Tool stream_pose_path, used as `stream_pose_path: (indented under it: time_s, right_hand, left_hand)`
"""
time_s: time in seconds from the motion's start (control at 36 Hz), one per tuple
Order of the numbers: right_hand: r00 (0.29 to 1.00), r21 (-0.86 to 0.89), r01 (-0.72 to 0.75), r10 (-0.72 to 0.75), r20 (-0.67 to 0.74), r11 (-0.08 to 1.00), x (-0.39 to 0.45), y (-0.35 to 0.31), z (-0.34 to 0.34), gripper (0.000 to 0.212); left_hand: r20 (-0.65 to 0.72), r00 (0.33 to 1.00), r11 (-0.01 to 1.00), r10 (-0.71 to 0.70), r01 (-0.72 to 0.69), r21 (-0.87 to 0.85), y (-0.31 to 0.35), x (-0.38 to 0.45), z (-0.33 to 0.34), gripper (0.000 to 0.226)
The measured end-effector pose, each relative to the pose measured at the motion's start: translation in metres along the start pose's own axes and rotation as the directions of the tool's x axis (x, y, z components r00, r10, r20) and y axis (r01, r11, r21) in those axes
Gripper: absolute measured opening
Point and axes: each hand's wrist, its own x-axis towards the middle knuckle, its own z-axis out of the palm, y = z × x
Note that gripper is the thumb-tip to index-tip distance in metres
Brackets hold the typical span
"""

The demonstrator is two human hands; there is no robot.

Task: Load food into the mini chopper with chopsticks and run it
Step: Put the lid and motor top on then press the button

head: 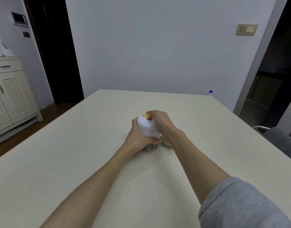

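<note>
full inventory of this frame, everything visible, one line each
mini chopper: 1, white top with orange button, clear bowl, table centre
small bowl: 1, pale, right of chopper, mostly hidden by the wrist
table: 1, cream, fills foreground
bottle: 1, blue cap, beyond table's far right corner
cabinet: 1, cream, louvred doors, left wall
wall switch: 1, beige, right on back wall
chair: 1, grey, right edge
left hand: 1, wrapped round chopper's bowl
right hand: 1, finger on the orange button, grey sleeve
</note>
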Motion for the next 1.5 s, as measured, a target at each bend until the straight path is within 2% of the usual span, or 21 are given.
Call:
stream_pose_path:
  time_s: [0.22, 0.28, 0.36, 0.47, 0.56, 0.69, 0.81, 1.25, 1.5]
  right_hand:
    - [1.0, 0.035, -0.007, 0.007, -0.02, 0.999, -0.002, 0.002, 0.003, 0.037]
    - [1.0, 0.037, -0.012, 0.013, -0.024, 0.999, -0.003, 0.002, 0.002, 0.032]
    - [0.999, 0.061, -0.035, 0.036, -0.017, 0.998, -0.004, 0.0, 0.002, 0.01]
    - [0.999, 0.082, -0.041, 0.042, -0.013, 0.996, -0.001, 0.001, 0.0, 0.018]
    - [0.998, 0.048, -0.058, 0.058, -0.001, 0.997, -0.002, -0.002, 0.0, 0.006]
    - [0.996, 0.055, -0.085, 0.084, 0.012, 0.995, -0.001, 0.0, -0.001, 0.015]
    - [0.996, 0.086, -0.086, 0.084, 0.027, 0.993, -0.002, 0.001, 0.0, 0.035]
    - [0.997, 0.005, -0.078, 0.078, 0.006, 0.997, 0.006, -0.005, 0.0, 0.04]
    - [0.997, 0.051, -0.078, 0.079, -0.016, 0.996, 0.004, -0.003, 0.002, 0.04]
  left_hand:
    - [0.011, 0.999, 0.999, 0.032, -0.032, -0.009, 0.001, -0.001, -0.001, 0.077]
    - [0.016, 1.0, 1.0, 0.025, -0.025, -0.016, 0.0, -0.001, -0.001, 0.08]
    - [0.015, 1.0, 1.0, 0.0, 0.0, -0.007, 0.001, -0.002, -0.002, 0.09]
    - [0.007, 0.999, 0.999, -0.034, 0.034, -0.004, 0.001, -0.002, -0.002, 0.1]
    - [0.006, 0.999, 0.999, -0.044, 0.044, 0.005, 0.0, -0.001, -0.002, 0.102]
    - [0.011, 0.998, 0.998, -0.061, 0.061, 0.026, 0.0, 0.0, -0.002, 0.099]
    - [-0.002, 0.997, 0.997, -0.075, 0.075, 0.011, 0.0, 0.001, -0.002, 0.102]
    - [-0.008, 0.997, 0.995, -0.072, 0.072, -0.067, -0.005, -0.001, 0.0, 0.107]
    - [-0.006, 0.998, 0.995, -0.06, 0.06, -0.075, -0.006, 0.001, 0.001, 0.104]
